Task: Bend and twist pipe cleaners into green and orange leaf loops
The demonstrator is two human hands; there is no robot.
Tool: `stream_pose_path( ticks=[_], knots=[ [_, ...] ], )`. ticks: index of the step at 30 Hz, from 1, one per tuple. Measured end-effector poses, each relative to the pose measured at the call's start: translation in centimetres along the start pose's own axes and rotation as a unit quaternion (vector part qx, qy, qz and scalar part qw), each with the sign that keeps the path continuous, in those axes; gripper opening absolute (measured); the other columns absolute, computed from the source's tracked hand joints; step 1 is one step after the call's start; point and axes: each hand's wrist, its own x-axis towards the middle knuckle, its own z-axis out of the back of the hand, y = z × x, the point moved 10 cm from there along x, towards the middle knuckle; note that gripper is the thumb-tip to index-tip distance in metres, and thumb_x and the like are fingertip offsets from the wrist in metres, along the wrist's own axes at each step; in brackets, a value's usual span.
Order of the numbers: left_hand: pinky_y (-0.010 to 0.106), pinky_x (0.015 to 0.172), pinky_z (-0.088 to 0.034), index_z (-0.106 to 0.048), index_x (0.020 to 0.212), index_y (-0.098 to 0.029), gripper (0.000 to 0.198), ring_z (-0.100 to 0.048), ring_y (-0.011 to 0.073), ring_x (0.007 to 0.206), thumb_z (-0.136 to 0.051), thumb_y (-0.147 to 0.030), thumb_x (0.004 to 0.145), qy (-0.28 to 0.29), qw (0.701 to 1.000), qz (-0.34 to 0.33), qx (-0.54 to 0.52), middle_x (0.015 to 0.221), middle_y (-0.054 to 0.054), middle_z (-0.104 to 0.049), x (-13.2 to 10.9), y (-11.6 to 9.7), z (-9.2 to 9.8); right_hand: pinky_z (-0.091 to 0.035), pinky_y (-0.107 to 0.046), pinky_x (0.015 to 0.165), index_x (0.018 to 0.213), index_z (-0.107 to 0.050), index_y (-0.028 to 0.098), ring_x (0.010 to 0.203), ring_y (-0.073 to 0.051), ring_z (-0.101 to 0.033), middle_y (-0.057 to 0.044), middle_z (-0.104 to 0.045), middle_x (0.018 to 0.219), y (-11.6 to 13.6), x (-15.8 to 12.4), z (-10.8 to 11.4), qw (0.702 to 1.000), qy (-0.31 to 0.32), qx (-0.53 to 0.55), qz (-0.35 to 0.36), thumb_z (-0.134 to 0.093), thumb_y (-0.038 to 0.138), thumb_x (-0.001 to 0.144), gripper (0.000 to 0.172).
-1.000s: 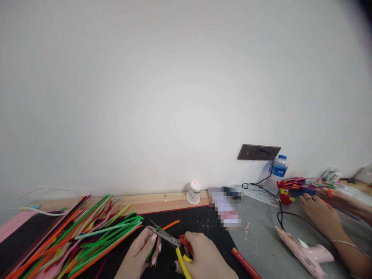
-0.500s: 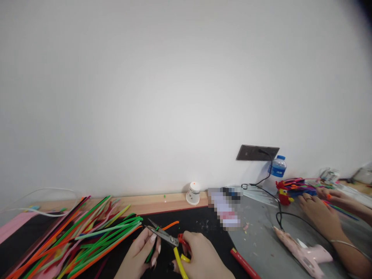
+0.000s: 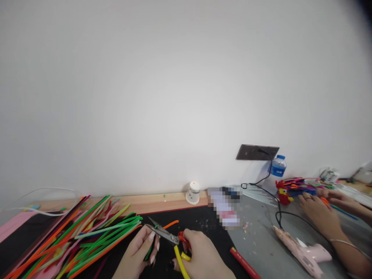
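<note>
My right hand (image 3: 200, 254) is closed around the red and yellow handles of a pair of scissors (image 3: 168, 235). Their blades are parted and point left, toward my left hand. Between the fingertips of my left hand (image 3: 141, 248) is a green pipe cleaner (image 3: 150, 248), pinched upright, with its upper end between the scissor blades. Behind the blades an orange pipe cleaner (image 3: 171, 224) lies on the black mat (image 3: 186, 217). The palm side of my right hand is hidden.
Many coloured pipe cleaners (image 3: 95, 236) are heaped at left. A white paper cup (image 3: 192, 193) stands upside down by the wall. At right are a red stick-like object (image 3: 244, 262), a pink glue gun (image 3: 305, 254), its black cord, a water bottle (image 3: 277, 166) and another person's hands (image 3: 318, 211).
My hands, the scissors and the green pipe cleaner stay almost in place. The other person's hands at right have shifted slightly, with an orange piece showing more between them.
</note>
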Motion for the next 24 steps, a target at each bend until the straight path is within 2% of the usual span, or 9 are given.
stream_pose_path(
  ticks=[5, 17, 24],
  knots=[
    [0.018, 0.044, -0.033, -0.050, 0.069, -0.019, 0.027, -0.037, 0.0054, 0.044, -0.056, -0.045, 0.074, -0.001, 1.000, -0.002, 0.011, 0.058, -0.006, -0.049, 0.1, -0.1, 0.1, -0.020, -0.021, 0.046, 0.068, -0.053, 0.019, 0.052, -0.010, -0.040, 0.002, -0.057, 0.065, -0.6, 0.1, -0.5, 1.000, 0.001, 0.001, -0.009, -0.067, 0.045, 0.054, 0.032],
    [0.017, 0.043, -0.032, -0.050, 0.071, -0.019, 0.029, -0.038, 0.0055, 0.044, -0.058, -0.046, 0.072, 0.016, 1.000, 0.017, 0.010, 0.059, -0.006, -0.050, 0.2, 1.1, 0.1, -0.021, -0.021, 0.045, 0.063, -0.053, 0.019, 0.050, -0.009, -0.039, 0.003, -0.057, 0.062, -0.1, 0.1, -0.5, 1.000, 0.016, 0.002, -0.003, -0.065, 0.048, 0.056, 0.032],
    [0.017, 0.042, -0.031, -0.050, 0.071, -0.019, 0.029, -0.037, 0.0055, 0.043, -0.056, -0.047, 0.074, 0.016, 1.000, 0.000, 0.023, 0.058, -0.006, -0.050, 0.3, 0.7, 0.1, -0.021, -0.021, 0.045, 0.064, -0.054, 0.019, 0.050, -0.009, -0.038, 0.002, -0.057, 0.062, -0.2, 0.1, -0.6, 1.000, 0.012, -0.001, 0.003, -0.065, 0.047, 0.057, 0.031]
  ],
)
